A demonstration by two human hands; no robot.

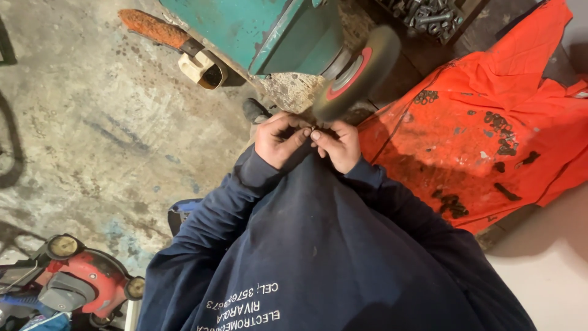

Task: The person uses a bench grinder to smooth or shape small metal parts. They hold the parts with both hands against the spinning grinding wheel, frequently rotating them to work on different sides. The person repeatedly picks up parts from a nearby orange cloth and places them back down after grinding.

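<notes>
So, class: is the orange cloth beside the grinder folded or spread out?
Spread out: the orange cloth lies opened wide, with small dark parts scattered across it.

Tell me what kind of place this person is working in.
Most likely a repair or metalworking workshop: a bench grinder's wheel sits just above both hands, a tray of bolts is behind it, and small dark metal parts lie on an orange cloth over a stained concrete floor.
</notes>
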